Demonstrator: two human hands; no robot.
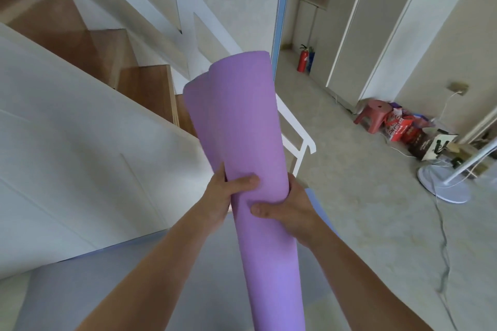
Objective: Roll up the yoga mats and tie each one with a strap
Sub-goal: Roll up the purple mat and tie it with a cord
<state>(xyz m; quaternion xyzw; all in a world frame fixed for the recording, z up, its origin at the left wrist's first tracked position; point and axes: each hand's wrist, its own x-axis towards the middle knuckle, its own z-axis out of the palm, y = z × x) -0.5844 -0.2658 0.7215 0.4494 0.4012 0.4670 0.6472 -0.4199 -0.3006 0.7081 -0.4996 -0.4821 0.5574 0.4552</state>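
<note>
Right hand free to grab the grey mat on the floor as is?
Probably not. The right hand is wrapped around the rolled purple mat, as is the left hand, holding it upright. The grey mat lies on the floor beneath the arms, unobstructed, but a hand would have to let go first.

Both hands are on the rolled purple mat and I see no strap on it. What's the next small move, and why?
Probably tighten the roll before strapping. The purple mat stands nearly upright, gripped by the left hand and right hand, but its top end flares wide with loose layers showing. A twist there should even it out. No strap is in view.
</note>
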